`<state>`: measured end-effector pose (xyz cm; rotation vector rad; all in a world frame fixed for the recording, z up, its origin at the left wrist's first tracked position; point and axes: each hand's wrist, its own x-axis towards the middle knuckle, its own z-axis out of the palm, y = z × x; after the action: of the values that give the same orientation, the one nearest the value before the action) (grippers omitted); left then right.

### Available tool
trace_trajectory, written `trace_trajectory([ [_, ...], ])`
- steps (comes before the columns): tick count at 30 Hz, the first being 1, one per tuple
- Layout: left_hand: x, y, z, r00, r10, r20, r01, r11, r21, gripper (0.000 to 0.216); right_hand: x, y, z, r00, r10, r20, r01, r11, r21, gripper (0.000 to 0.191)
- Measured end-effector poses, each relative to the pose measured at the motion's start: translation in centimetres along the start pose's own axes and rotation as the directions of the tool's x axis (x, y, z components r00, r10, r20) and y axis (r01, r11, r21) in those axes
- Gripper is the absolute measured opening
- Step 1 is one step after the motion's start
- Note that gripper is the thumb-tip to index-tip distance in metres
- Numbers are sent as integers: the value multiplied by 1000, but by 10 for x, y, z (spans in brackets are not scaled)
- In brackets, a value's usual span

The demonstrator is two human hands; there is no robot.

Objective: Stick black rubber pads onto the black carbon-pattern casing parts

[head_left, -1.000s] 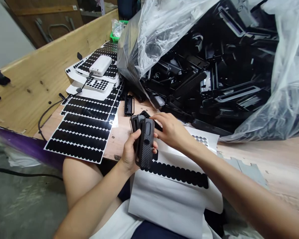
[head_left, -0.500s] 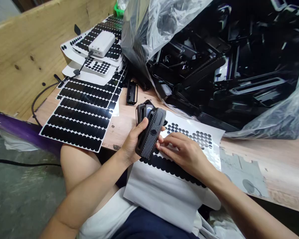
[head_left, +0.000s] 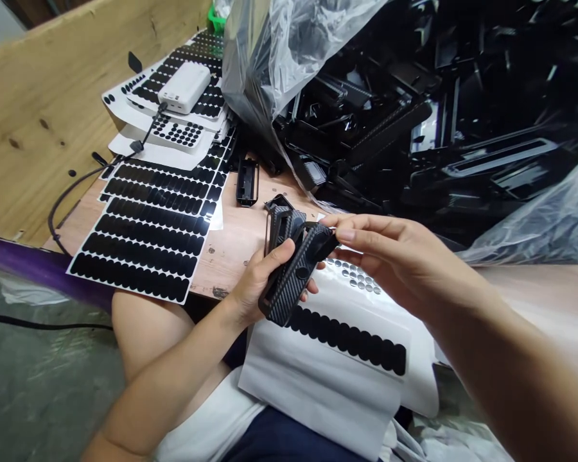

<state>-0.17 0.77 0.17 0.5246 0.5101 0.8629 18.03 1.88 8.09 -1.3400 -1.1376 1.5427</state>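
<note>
My left hand (head_left: 253, 285) is wrapped round a black plastic case (head_left: 289, 292) with a carbon-fibre pattern and a small round black spot on its face. A second, similar case (head_left: 285, 221) sits behind it, apparently in the same grip. With thumb and fingertips together, my right hand (head_left: 395, 253) pinches a thin black sticker (head_left: 327, 247) at the upper end of the front case. The sticker's far part lies against or just over the case; I cannot tell which. Below both hands, a white sticker sheet (head_left: 390, 321) carries a row of black stickers (head_left: 351, 340) and several small round dots.
More black sticker sheets (head_left: 139, 247) lie to the left, under a white power bank (head_left: 185, 88) with a cable. A loose black case (head_left: 247, 183) rests behind my hands. To the right stands a clear plastic bag (head_left: 262, 70) full of black parts (head_left: 366, 135).
My right hand has risen from beside the sheet to the upper end of the front case, now with a black sticker showing in its fingers. The left hand has tilted the cases slightly.
</note>
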Motion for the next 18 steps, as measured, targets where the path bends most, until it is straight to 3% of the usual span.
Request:
trace_trajectory([
  [18,-1,-1,0,1000,16,7,-16,1000,-18,56,-1,1,6,999,-32,42,32,999,1,25],
])
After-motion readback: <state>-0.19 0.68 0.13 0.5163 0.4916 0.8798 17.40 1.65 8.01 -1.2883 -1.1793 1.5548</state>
